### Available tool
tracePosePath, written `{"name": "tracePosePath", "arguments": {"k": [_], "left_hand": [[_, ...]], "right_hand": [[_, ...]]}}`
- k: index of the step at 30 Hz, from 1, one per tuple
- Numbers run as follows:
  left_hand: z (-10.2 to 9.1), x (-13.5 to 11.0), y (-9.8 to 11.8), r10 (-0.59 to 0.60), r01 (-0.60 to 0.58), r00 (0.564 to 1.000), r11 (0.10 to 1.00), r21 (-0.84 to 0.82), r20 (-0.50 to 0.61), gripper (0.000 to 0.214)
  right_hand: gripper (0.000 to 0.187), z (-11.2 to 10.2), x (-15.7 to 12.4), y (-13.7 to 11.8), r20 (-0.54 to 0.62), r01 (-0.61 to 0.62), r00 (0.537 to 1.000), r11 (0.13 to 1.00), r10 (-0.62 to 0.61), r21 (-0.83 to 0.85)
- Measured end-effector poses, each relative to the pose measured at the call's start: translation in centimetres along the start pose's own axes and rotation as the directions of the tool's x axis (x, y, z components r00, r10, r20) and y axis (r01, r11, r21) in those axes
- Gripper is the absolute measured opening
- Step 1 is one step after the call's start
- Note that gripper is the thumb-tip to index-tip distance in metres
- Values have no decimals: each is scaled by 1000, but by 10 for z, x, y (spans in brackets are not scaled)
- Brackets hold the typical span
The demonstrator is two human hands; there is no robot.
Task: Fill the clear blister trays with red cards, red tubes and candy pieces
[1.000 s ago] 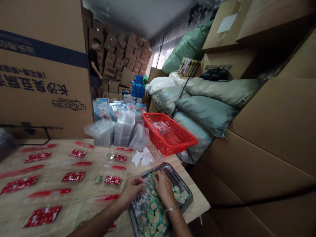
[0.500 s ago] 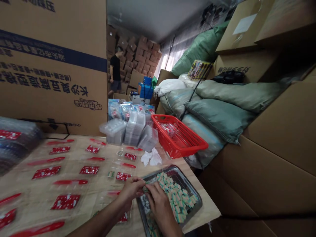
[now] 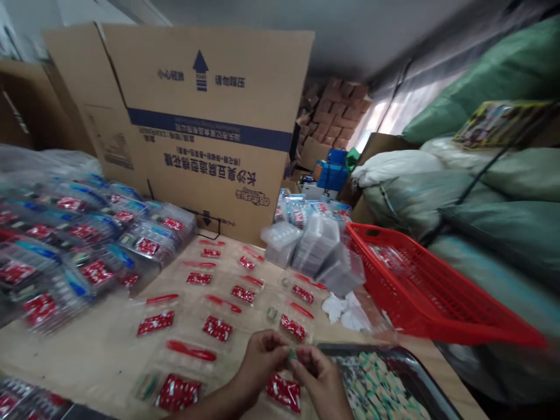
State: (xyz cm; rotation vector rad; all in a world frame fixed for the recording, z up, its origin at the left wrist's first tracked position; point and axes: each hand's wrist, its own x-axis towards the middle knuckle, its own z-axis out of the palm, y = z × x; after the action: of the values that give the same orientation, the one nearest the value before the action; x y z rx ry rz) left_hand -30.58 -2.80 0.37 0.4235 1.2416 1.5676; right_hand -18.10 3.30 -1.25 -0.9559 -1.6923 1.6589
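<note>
My left hand (image 3: 258, 364) and my right hand (image 3: 324, 379) meet fingertip to fingertip, thumbs and fingers pinching a small green-edged piece (image 3: 292, 352) that is mostly covered. Below them lies a red packet with white spots (image 3: 284, 393) in a clear plastic tray. Beside my right hand is a dark metal tray (image 3: 431, 368) with many small beige-and-green striped pieces (image 3: 387, 391). Rows of clear trays, each with a red plastic knife (image 3: 191, 350) and a red packet (image 3: 178, 392), cover the table to the left. A striped piece (image 3: 146, 386) sits in one of these trays.
Stacked clear trays (image 3: 317, 245) stand at the back, next to a red basket (image 3: 437, 321). Crumpled white scraps (image 3: 345, 312) lie before them. Filled packs (image 3: 96, 233) pile up on the left. A large carton (image 3: 196, 151) closes the back; sacks (image 3: 503, 233) rise on the right.
My view has swung left, bringing the piles of filled packs into sight. My hands have moved from over the metal tray's left edge to above a clear tray, the small piece between them.
</note>
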Motion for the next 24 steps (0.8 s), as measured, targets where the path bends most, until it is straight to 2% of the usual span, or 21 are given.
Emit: {"name": "tracePosePath", "arguments": {"k": [3,5,8,11,13,15,17,19,21,22,24], "left_hand": [[-21,0,9,-99,83,989,986,-142,-111,40],[-32,-1,14,-89,61,984,983,-176,-156,40],[-45,-6,19,-5,-8,990,995,-96,-140,38],[-58,-12,19,34,-34,998,999,4,-61,38],[-66,-15,17,56,-54,997,998,32,-48,42],[-74,-18,15,114,-109,989,993,50,-92,48],[-84,-23,14,188,-176,973,980,97,-136,56],[-98,-32,16,253,-227,960,955,193,-122,61],[-121,-43,20,323,-268,941,891,368,-97,59],[-135,-48,23,381,-288,919,825,486,-101,57],[-167,-55,26,523,-288,847,603,744,-96,54]], "right_hand": [[45,24,6,-4,-38,26,999,999,-25,32],[44,37,8,-6,-7,33,999,997,-33,73],[46,52,12,-7,-7,44,999,993,-43,105],[47,62,14,-7,-22,94,995,996,-94,2],[39,68,13,-7,30,171,985,978,-168,-116],[30,77,11,-9,90,248,968,947,-235,-204],[25,88,8,-13,143,297,952,924,-269,-240],[22,102,9,-19,206,322,939,914,-275,-248],[19,118,17,-24,263,312,932,921,-249,-231],[17,128,25,-26,270,297,934,930,-235,-217],[14,150,46,-26,258,288,938,935,-231,-208]]}}
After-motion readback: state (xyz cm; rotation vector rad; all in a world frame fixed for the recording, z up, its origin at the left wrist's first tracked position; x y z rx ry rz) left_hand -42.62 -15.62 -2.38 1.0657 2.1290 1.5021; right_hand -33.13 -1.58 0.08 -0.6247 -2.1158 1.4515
